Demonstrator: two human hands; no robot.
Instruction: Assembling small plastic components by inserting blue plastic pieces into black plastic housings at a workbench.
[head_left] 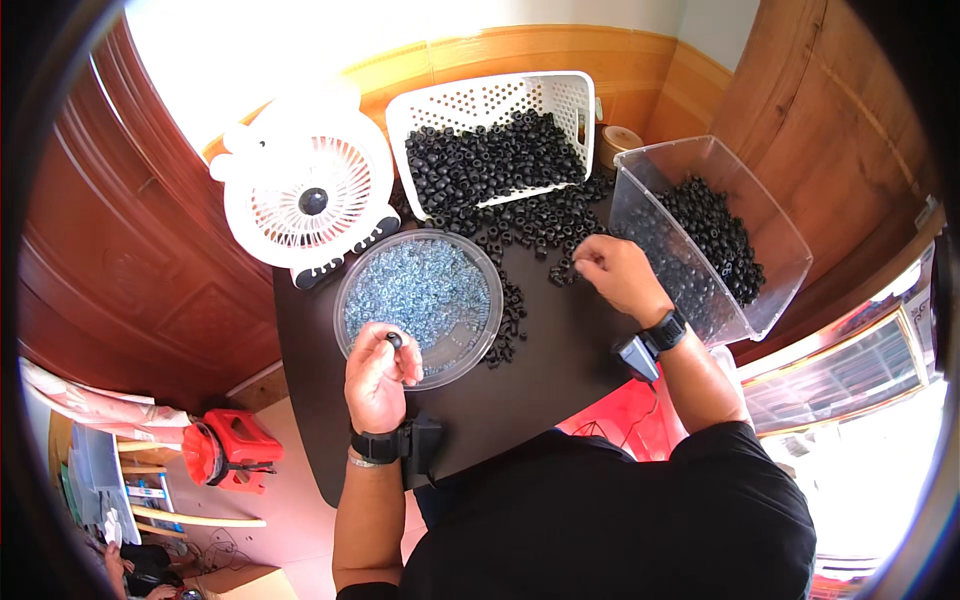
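Between the fingertips of my left hand (376, 388) is a small black ring-shaped piece (394, 340), its end tilted up. This hand is over the near edge of a round transparent tub (466, 348), which holds many tiny bluish see-through pieces (415, 285). My right hand (628, 275) is at the right edge of a loose heap of black ring-shaped pieces (545, 222) on the dark table (575, 340). Its thumb and fingers are pinched together beside the heap; what is between them, if anything, is too small to make out.
Behind the heap a white perforated basket (490, 84) lies tipped, spilling black pieces. To the right is a transparent bin (785, 235) with more of them. A white fan (310, 200) stands at the far left. On the floor at left is a red plastic stool (238, 440).
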